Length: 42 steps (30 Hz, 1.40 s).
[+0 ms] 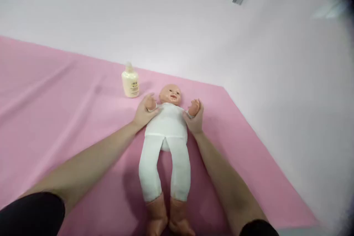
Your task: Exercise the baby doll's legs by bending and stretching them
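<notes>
A baby doll in a white suit lies on its back on a pink sheet, head away from me and bare feet toward me. My left hand is wrapped round the doll's arm on the left side, near its small hand. My right hand grips the doll's other arm in the same way. Both doll arms are bent up beside the head.
A small cream-coloured bottle stands upright on the sheet just left of the doll's head. The sheet ends at a white surface to the right and behind.
</notes>
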### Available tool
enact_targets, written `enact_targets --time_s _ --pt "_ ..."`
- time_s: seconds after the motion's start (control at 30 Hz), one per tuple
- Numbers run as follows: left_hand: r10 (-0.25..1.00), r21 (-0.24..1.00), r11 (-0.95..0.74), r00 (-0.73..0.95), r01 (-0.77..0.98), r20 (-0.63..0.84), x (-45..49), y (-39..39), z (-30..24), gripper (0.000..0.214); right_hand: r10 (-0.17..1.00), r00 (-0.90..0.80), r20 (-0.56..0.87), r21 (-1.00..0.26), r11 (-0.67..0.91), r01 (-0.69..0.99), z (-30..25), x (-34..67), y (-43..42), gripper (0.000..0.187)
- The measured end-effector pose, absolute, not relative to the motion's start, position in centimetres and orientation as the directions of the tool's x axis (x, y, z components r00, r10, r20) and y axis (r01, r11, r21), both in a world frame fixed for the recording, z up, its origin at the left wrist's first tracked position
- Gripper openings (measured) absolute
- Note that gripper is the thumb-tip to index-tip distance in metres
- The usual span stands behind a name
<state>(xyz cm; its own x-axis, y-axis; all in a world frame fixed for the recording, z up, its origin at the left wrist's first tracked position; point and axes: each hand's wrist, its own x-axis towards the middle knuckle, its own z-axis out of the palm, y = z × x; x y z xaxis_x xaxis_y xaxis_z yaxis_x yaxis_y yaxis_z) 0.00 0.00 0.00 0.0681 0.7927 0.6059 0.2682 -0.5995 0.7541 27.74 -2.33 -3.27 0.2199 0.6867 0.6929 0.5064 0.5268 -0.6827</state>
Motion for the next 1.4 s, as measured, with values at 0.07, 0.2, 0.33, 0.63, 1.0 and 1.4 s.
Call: enact_targets --time_s 0.07,0.2,0.33,0.63,1.0,1.4 --pt "0.795 0.744 -0.605 0.155 0.283 0.587 0.2 -0.1 -0.1 0.061 0.708 0.158 0.688 -0.663 0.526 0.532 -3.4 27.7 -2.6 0.096" --pt "0.779 0.711 -0.62 0.157 0.331 0.607 0.3 0.3 -0.5 0.061 0.74 0.093 0.666 -0.649 0.513 0.561 -3.3 27.6 -2.7 0.096" --pt "0.758 0.677 -0.63 0.11 0.381 0.643 0.0 1.8 -2.1 0.073 0.757 0.11 0.644 -0.662 0.481 0.575 -2.9 27.7 -2.4 0.095" --pt "0.816 0.711 -0.562 0.141 0.422 0.561 -0.7 3.6 -4.0 0.082 0.847 0.158 0.508 -0.682 0.284 0.674 -3.0 29.1 -1.5 0.073" --pt "0.894 0.795 -0.435 0.098 0.423 0.437 -1.0 3.2 -3.3 0.078 0.906 0.197 0.373 -0.808 0.213 0.549 -1.9 28.5 -2.1 0.071" --pt "0.675 0.59 -0.733 0.259 0.339 0.691 -0.2 0.5 -1.1 0.084 0.71 0.007 0.704 -0.614 0.604 0.508 -2.7 27.6 -3.0 0.105"
